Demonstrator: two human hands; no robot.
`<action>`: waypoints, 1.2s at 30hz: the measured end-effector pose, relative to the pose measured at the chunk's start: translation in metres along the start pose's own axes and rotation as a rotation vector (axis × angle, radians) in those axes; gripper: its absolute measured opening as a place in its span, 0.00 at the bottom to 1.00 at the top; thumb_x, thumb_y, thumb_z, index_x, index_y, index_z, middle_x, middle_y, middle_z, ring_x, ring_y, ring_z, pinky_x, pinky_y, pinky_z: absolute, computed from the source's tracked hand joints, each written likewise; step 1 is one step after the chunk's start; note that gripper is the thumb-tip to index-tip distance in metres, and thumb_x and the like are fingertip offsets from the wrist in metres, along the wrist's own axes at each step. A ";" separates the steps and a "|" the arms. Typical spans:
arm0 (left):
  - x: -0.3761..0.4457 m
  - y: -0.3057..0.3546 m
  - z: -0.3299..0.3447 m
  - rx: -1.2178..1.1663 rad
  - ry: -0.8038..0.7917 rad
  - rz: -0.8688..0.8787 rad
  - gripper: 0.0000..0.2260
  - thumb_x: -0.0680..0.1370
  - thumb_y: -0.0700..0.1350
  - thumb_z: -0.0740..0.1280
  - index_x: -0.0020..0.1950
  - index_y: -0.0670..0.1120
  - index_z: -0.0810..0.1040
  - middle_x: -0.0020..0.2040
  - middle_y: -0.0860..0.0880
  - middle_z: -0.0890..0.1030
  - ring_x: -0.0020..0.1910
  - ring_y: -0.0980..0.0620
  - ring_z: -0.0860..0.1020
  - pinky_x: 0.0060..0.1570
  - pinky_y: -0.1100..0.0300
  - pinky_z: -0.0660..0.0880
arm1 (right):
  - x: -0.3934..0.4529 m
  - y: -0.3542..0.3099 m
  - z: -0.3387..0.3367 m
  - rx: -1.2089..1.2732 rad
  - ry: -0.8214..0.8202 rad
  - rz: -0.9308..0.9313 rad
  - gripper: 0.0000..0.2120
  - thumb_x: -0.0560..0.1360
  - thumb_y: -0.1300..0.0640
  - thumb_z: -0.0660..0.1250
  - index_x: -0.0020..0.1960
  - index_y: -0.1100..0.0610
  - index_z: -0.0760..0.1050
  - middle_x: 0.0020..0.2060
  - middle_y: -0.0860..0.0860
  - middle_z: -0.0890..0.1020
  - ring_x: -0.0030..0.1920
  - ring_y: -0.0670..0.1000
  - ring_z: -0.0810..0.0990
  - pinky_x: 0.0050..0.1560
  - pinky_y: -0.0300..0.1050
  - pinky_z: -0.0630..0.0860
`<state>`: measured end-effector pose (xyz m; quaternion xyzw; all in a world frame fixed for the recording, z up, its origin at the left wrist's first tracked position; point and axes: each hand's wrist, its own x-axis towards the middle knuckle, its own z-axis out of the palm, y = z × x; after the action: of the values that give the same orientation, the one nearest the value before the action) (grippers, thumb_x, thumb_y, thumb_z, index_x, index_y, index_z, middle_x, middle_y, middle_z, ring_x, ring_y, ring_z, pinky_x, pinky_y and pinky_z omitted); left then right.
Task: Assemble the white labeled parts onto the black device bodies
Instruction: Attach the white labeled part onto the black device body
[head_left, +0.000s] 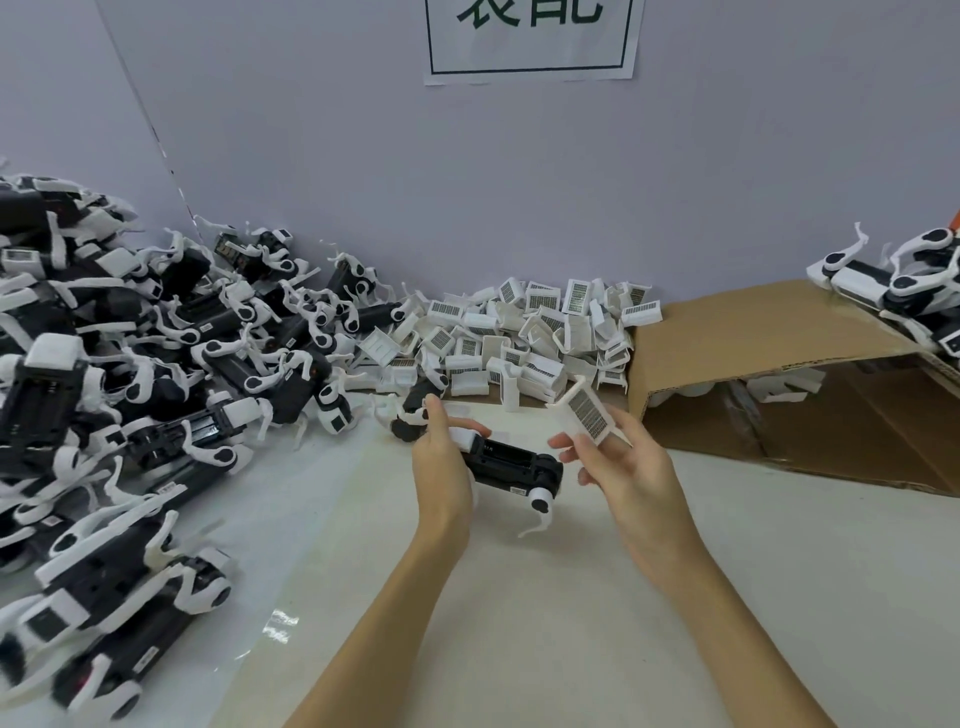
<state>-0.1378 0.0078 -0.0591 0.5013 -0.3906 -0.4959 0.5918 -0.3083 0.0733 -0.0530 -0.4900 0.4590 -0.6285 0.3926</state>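
Observation:
My left hand (441, 467) grips a black device body (511, 465) with white ends, holding it just above the table in the middle of the view. One white leg hangs from its right end. My right hand (623, 462) pinches a white labeled part (587, 410), tilted, its barcode label facing me, a little above and right of the body. The part and the body are apart. A heap of white labeled parts (524, 332) lies behind my hands against the wall.
A big pile of black device bodies (130, 374) with white legs fills the left side. An open cardboard box (779, 374) lies on its side at the right, with several assembled devices (904, 286) on top. The white table (519, 597) extends toward me.

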 end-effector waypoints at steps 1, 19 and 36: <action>-0.002 0.001 0.001 -0.008 -0.012 -0.002 0.36 0.87 0.66 0.50 0.28 0.52 0.82 0.29 0.51 0.79 0.28 0.56 0.75 0.41 0.53 0.67 | -0.002 -0.002 0.003 -0.091 -0.016 -0.034 0.17 0.83 0.58 0.69 0.71 0.51 0.73 0.49 0.51 0.89 0.51 0.47 0.86 0.47 0.37 0.78; -0.014 0.005 0.003 0.058 -0.088 0.045 0.34 0.79 0.76 0.53 0.39 0.51 0.84 0.33 0.44 0.72 0.30 0.48 0.69 0.38 0.52 0.65 | -0.012 0.011 0.016 -0.827 -0.104 -0.482 0.20 0.83 0.59 0.67 0.75 0.48 0.76 0.63 0.43 0.78 0.65 0.45 0.73 0.68 0.41 0.70; -0.006 0.011 -0.007 0.229 -0.629 0.093 0.14 0.77 0.60 0.74 0.56 0.52 0.83 0.42 0.56 0.83 0.40 0.60 0.81 0.41 0.70 0.75 | -0.001 0.020 0.001 -1.046 0.048 -0.609 0.24 0.75 0.60 0.79 0.70 0.54 0.78 0.62 0.46 0.83 0.61 0.52 0.79 0.64 0.50 0.75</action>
<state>-0.1306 0.0153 -0.0498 0.3683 -0.6297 -0.5517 0.4043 -0.3062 0.0689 -0.0720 -0.7130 0.5551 -0.4145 -0.1084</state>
